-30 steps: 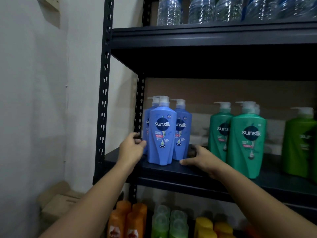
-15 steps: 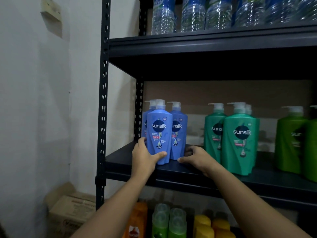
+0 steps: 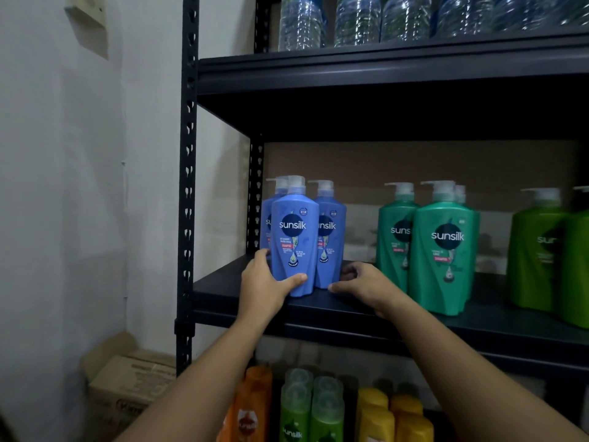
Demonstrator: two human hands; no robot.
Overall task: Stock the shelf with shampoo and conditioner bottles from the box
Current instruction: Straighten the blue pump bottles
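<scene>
Three blue Sunsilk pump bottles stand at the left end of the black middle shelf [image 3: 318,309]. My left hand [image 3: 263,287] grips the base of the front blue bottle [image 3: 294,240], thumb across its front. A second blue bottle [image 3: 330,234] stands just right of it, and my right hand [image 3: 363,287] curls round that bottle's base, thumb at its front foot. A third blue bottle [image 3: 267,224] is partly hidden behind them. Teal Sunsilk bottles [image 3: 444,250] stand to the right.
Light green bottles [image 3: 538,250] fill the shelf's right end. Water bottles [image 3: 357,20] line the top shelf. Orange, green and yellow bottles [image 3: 296,406] sit on the shelf below. A cardboard box [image 3: 134,381] lies on the floor at the left, against the white wall.
My left hand moved from beside the blue bottles onto the front bottle's base and now grips it. My right hand stayed at the second bottle's foot. The view shifted slightly left.
</scene>
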